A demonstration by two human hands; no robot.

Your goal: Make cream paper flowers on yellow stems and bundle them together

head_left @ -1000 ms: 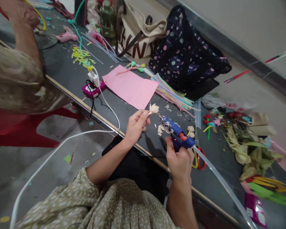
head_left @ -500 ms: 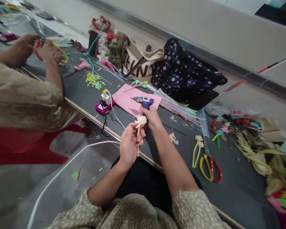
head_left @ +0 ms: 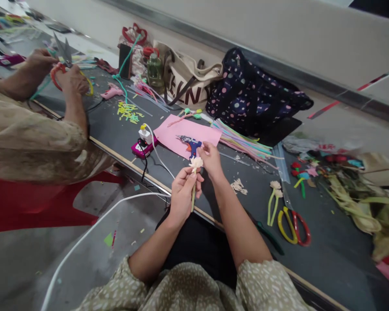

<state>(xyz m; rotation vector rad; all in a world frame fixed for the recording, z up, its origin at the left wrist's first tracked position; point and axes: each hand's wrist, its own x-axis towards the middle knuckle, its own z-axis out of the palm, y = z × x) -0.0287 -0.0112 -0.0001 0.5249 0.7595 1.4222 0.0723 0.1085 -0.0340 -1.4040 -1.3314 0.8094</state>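
One long dark table (head_left: 327, 259) runs slantwise through the view, with a pale wall behind it and a grey floor on the person's side. Everything else is placed from the pink sheet (head_left: 175, 129) that lies flat on the table.

Just behind the sheet stands a canvas tote (head_left: 188, 82), and a navy dotted bag (head_left: 253, 97) stands behind its right end. A fan of coloured sticks (head_left: 243, 144) spreads away from the sheet's right edge. A magenta power strip (head_left: 141, 147) sits just left of the sheet. Well to the left of it, a co-worker's hands (head_left: 66, 75) grip a pair of shears. Well to the right of the sheet, toward the near edge, lie yellow-and-red scissors (head_left: 293, 224).

On the sheet's near right corner lies a blue glue gun (head_left: 190, 143), its nozzle pointing left. Just in front of that corner is the right hand (head_left: 211, 160), its fingers loosely bent and their tips between the gun and the flower head. Whether they touch either one I cannot tell.

The left hand (head_left: 181, 196) is a little further from the sheet, toward the person, and is closed around the stem of a paper flower (head_left: 196, 163). The flower's long axis runs from its cream head, the end nearest the sheet, straight back toward the person across the table's near edge. The stem's lower end pokes out below the fist. The flower is thus held by the left hand, with the right hand just beside its head, on the gun's side.
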